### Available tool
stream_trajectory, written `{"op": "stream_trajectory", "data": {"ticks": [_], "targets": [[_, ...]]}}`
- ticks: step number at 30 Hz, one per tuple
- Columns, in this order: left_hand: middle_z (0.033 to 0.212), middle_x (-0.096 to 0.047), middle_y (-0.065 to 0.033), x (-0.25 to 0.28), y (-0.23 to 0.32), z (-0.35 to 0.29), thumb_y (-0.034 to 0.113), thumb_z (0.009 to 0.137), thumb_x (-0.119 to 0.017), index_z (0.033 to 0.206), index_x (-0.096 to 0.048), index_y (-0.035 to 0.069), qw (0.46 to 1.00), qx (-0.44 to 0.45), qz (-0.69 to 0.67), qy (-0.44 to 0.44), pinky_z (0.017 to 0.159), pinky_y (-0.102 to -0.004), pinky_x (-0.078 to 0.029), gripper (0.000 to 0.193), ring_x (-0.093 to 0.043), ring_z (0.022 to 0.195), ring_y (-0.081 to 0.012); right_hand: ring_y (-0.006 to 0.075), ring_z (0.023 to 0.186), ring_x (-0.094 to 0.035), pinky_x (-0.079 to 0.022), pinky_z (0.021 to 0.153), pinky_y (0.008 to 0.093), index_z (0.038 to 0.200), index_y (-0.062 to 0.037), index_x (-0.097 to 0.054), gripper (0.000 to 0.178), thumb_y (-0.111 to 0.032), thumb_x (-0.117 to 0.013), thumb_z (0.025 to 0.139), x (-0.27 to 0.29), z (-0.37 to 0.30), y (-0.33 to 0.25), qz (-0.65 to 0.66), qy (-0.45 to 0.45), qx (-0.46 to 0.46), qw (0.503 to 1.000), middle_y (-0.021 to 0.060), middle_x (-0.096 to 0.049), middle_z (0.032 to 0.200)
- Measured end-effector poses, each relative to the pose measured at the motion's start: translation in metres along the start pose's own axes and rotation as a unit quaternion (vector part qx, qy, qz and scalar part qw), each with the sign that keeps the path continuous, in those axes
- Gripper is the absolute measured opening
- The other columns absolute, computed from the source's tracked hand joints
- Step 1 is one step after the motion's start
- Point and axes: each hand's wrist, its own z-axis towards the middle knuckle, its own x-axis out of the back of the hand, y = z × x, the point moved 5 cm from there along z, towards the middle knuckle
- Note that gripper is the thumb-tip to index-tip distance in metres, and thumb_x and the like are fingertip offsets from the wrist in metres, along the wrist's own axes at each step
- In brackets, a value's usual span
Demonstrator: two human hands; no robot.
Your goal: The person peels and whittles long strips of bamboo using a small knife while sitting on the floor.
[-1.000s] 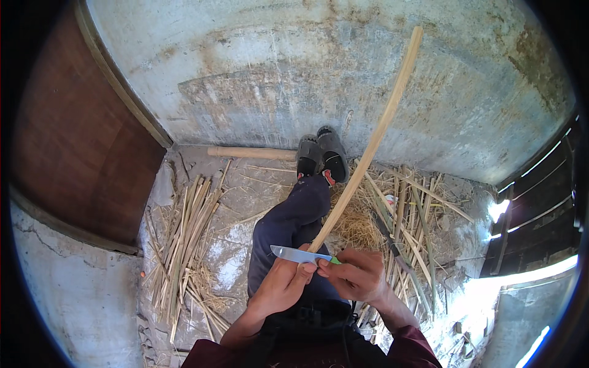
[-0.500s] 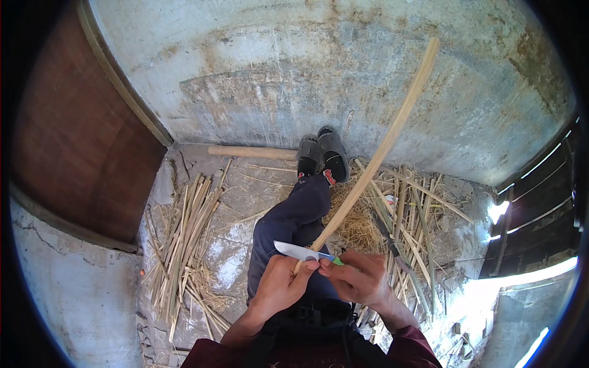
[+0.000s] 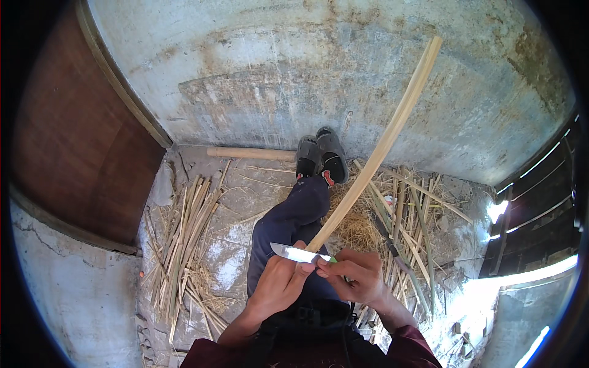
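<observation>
A long, pale bamboo strip (image 3: 386, 141) slants from my lap up and to the right, its far end in front of the wall. My left hand (image 3: 279, 285) is closed around the strip's near end, thumb up by the blade. In my right hand (image 3: 356, 276) is a knife (image 3: 300, 253) with a green handle, gripped between thumb and fingers. Its bright blade points left and lies across the strip, just above my left hand. The exact contact of edge and bamboo is hidden.
Split bamboo strips (image 3: 187, 239) lie piled at the left, and more strips (image 3: 423, 227) at the right beside curly shavings (image 3: 356, 227). A bamboo pole (image 3: 251, 153) rests along the stained wall (image 3: 264, 80) near my shoes (image 3: 319, 153). A brown door panel (image 3: 80, 135) stands left.
The knife and both hands have shifted very slightly left. The blade has tilted and now catches more light. The strip's far end has moved a little to the right.
</observation>
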Motion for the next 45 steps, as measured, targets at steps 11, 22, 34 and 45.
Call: {"op": "stream_trajectory", "data": {"ticks": [11, 22, 34, 45], "targets": [[0.084, -0.072, -0.0192, -0.003, -0.014, -0.006, 0.017, 0.105, -0.072, 0.111, -0.071, -0.002, 0.999, -0.003, -0.018, 0.041, 0.064, -0.0436, -0.052, 0.020, -0.072, 0.073, -0.0412, 0.0136, 0.051, -0.059, -0.042, 0.042, 0.0318, 0.101, -0.0173, -0.080, 0.024, -0.009, -0.091, 0.081, 0.000, 0.001, -0.008, -0.064, 0.009, 0.037, 0.997, -0.0021, -0.060, 0.072], [0.071, -0.068, -0.0186, 0.000, -0.011, -0.003, 0.033, 0.109, -0.067, 0.099, -0.076, -0.002, 0.997, 0.073, 0.026, 0.020, 0.060, -0.0443, -0.049, 0.038, -0.069, 0.065, -0.0403, 0.0136, 0.051, -0.059, -0.041, 0.042, 0.0316, 0.100, -0.0167, -0.080, 0.022, -0.011, -0.091, 0.082, -0.003, -0.003, -0.008, -0.145, 0.028, 0.068, 0.987, -0.0014, -0.062, 0.073], [0.069, -0.060, -0.0157, -0.002, -0.016, -0.003, 0.023, 0.109, -0.066, 0.099, -0.071, -0.002, 0.999, -0.008, -0.044, 0.024, 0.058, -0.0413, -0.045, 0.027, -0.060, 0.060, -0.0384, 0.0174, 0.047, -0.056, -0.036, 0.042, 0.0311, 0.101, -0.0074, -0.080, 0.022, -0.003, -0.091, 0.083, 0.004, 0.000, 0.002, 0.075, 0.014, 0.017, 0.997, 0.0084, -0.063, 0.065], [0.068, -0.064, -0.0171, 0.001, -0.014, -0.001, 0.024, 0.109, -0.065, 0.101, -0.076, 0.001, 0.999, -0.007, 0.004, 0.052, 0.055, -0.0414, -0.044, 0.026, -0.063, 0.058, -0.0372, 0.0154, 0.051, -0.062, -0.044, 0.043, 0.0310, 0.109, -0.0199, -0.083, 0.033, -0.008, -0.091, 0.079, 0.003, -0.002, -0.006, -0.087, 0.026, 0.045, 0.995, -0.0015, -0.064, 0.073]]}}
